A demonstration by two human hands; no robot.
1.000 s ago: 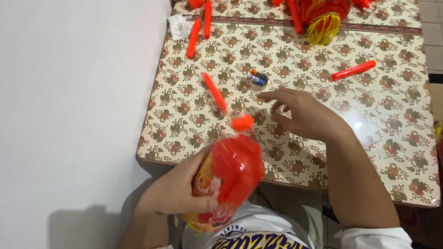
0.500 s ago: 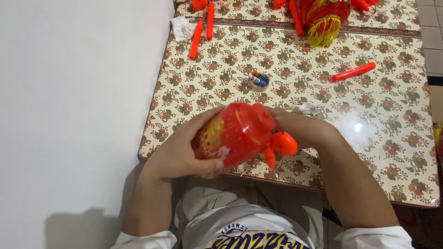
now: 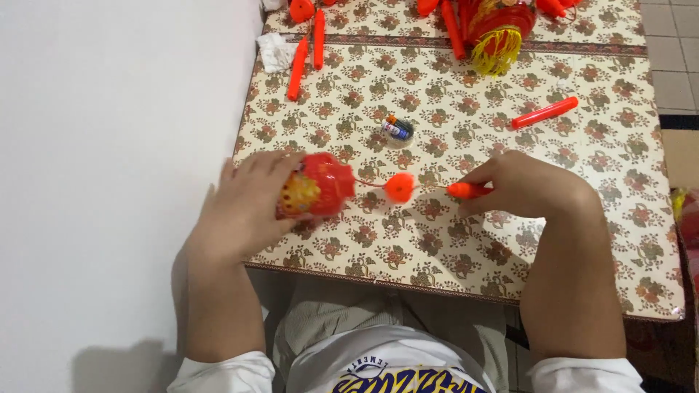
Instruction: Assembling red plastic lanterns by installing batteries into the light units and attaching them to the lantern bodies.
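The left hand (image 3: 244, 207) is wrapped around a small red lantern (image 3: 314, 185), fingers curled over its far side, holding it just above the table (image 3: 582, 240) near the front left corner. The right hand (image 3: 528, 185) is closed on a short red stick (image 3: 466, 191), pinched between thumb and fingers. A thin string runs from the lantern through an orange bead (image 3: 399, 187) to the stick, pulled nearly straight between the hands.

The lantern looks light and thin-walled, probably plastic or paper, so it would crush under a hard squeeze; the round body is the place to cup it, and the stick suits a pinch. The string is limp and would tangle if let slack.

Beyond the lantern lie a small glue tube (image 3: 397, 129), several loose red sticks (image 3: 545, 112) and, at the far edge, a bigger lantern with a yellow tassel (image 3: 497, 51). The table wears a glossy flowered cloth and stands against a plain white wall (image 3: 109, 145); grey tiles show to its right.
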